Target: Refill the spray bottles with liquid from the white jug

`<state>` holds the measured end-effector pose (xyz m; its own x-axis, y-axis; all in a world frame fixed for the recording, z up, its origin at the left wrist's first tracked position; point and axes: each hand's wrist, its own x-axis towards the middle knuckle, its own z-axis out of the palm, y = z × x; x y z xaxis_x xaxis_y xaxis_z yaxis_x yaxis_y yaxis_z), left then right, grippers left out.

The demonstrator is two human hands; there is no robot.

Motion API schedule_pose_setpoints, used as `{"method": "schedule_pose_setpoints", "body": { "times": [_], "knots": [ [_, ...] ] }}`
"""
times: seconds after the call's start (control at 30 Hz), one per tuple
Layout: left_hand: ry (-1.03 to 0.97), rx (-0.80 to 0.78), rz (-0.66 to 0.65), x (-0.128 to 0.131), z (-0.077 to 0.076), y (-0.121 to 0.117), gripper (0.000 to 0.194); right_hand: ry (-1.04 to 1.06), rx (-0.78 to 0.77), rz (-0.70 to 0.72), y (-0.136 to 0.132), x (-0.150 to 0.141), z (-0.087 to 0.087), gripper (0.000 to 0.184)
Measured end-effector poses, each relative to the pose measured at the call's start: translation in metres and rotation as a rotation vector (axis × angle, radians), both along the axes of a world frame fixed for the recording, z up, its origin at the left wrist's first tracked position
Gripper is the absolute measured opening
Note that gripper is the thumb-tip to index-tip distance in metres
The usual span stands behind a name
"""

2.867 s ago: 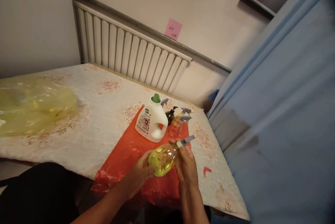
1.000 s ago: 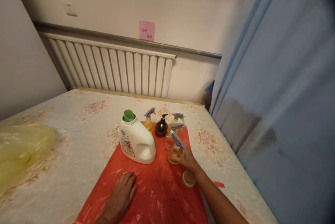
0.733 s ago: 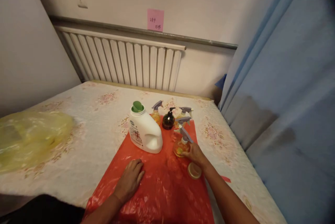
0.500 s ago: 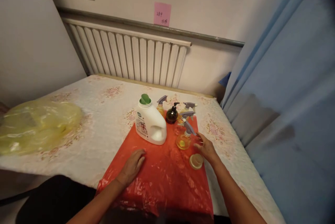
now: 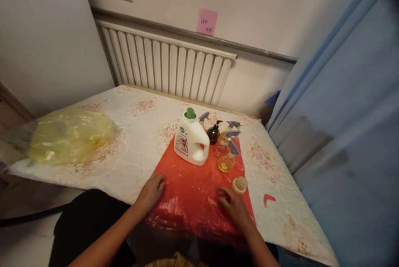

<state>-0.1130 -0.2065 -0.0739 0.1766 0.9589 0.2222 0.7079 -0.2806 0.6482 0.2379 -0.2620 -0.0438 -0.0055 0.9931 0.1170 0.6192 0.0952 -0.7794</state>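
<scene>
My left hand (image 5: 151, 192) rests at the left edge of a red plastic sheet (image 5: 187, 192), fingers loosely laid down and holding nothing. Over the sheet's right part hovers my right hand (image 5: 233, 205), a little blurred, its fingers apart and nothing seen in them. Just beyond it is a small round cap-like cup (image 5: 240, 184). Farther back stands a spray bottle (image 5: 226, 162) with yellow liquid. A white jug (image 5: 191, 142) with a green spout insert stands upright on the sheet. Behind these are a dark pump bottle (image 5: 214, 134) and more grey-headed spray bottles (image 5: 233, 134), partly hidden.
A flowered cloth (image 5: 137, 134) covers the bed-like surface. On it lie a yellow plastic bag (image 5: 73, 136) at left and a red scrap (image 5: 269, 199) at right. A radiator (image 5: 168, 63) runs along the wall; a blue curtain (image 5: 339, 113) hangs at right.
My right hand has drawn back from beside the spray bottle toward me and left. My left hand has shifted to the sheet's left edge. The view has swung slightly left; the red scrap now shows.
</scene>
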Motion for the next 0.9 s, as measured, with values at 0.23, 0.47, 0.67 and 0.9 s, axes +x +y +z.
{"method": "schedule_pose_setpoints", "body": {
  "times": [0.23,0.47,0.67,0.9],
  "knots": [
    [0.054,-0.042,0.007,-0.004,0.008,-0.022,0.02,-0.08,-0.031,0.015,-0.019,-0.02,-0.014,0.034],
    [0.111,-0.107,0.062,-0.007,0.014,-0.043,0.014,-0.127,-0.069,0.041,-0.027,-0.015,-0.041,0.036],
    [0.115,-0.136,0.08,-0.013,0.015,-0.046,0.013,-0.158,-0.083,0.008,-0.028,-0.017,-0.038,0.039],
    [0.06,-0.137,0.071,-0.019,0.007,-0.038,0.014,-0.069,-0.097,0.013,-0.029,-0.026,-0.03,0.035]
  ]
}}
